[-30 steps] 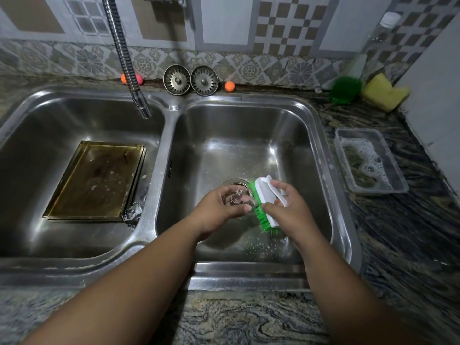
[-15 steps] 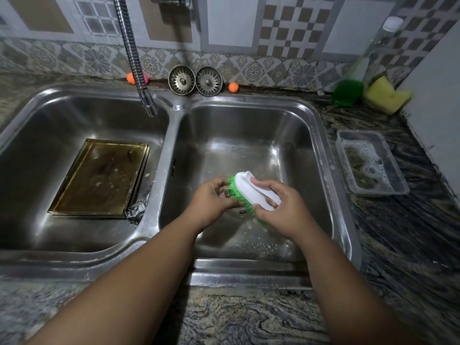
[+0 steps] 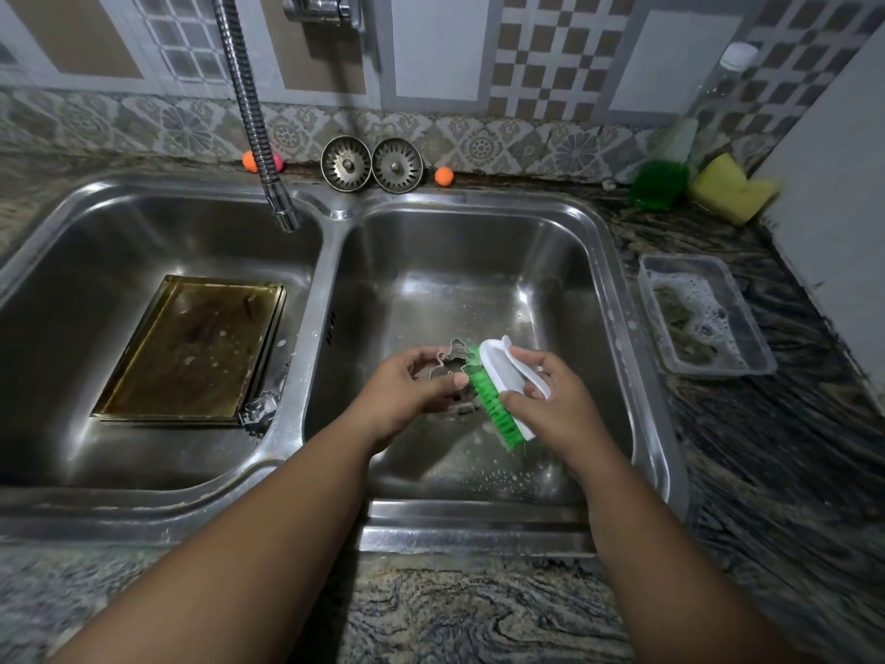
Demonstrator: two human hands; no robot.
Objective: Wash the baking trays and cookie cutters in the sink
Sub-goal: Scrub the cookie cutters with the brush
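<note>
Over the right basin of the steel double sink (image 3: pixel 618 261), my left hand (image 3: pixel 407 395) pinches a small metal cookie cutter (image 3: pixel 448 359). My right hand (image 3: pixel 550 400) grips a white scrub brush (image 3: pixel 503 376) with green bristles, which touch the cutter's right side. A golden baking tray (image 3: pixel 191 347) lies flat in the left basin. Another metal cookie cutter (image 3: pixel 261 409) sits at that tray's near right corner.
The flexible tap hose (image 3: pixel 258 136) hangs over the left basin. Two sink strainers (image 3: pixel 371 162) lean at the back rim. A clear tub of soapy water (image 3: pixel 704 313) stands on the counter right of the sink, with a green scourer (image 3: pixel 658 184) and yellow sponge (image 3: pixel 732 191) behind.
The brush has slid back to the right off the cutter, so the cutter shows again in my left hand. Both hands stay over the right basin.
</note>
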